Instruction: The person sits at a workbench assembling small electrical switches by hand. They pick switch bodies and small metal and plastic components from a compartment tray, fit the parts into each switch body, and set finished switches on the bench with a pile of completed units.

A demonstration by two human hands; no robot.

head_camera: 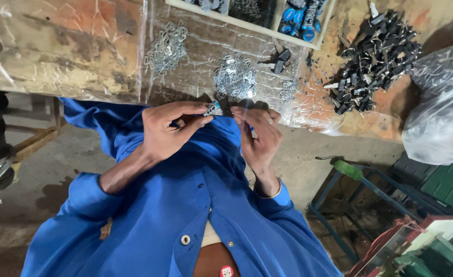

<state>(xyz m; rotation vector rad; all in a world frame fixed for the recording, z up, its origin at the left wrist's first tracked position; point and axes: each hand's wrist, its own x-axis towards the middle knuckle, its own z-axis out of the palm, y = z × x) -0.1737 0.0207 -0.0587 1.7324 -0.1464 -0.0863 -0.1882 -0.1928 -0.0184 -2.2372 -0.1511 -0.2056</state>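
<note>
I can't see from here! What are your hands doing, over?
Left hand pinching small metal piece. Right hand touching its other end. Metal clip piles beyond, nothing blocking.

small metal part (214,109) mostly hidden by fingers (198,122), white tray (267,28) and plastic bag (441,113) cut off by edges

A plastic-covered workbench (83,46) bears silver clip heaps (235,77), a black parts pile (375,56) and a tray (267,28).
</note>
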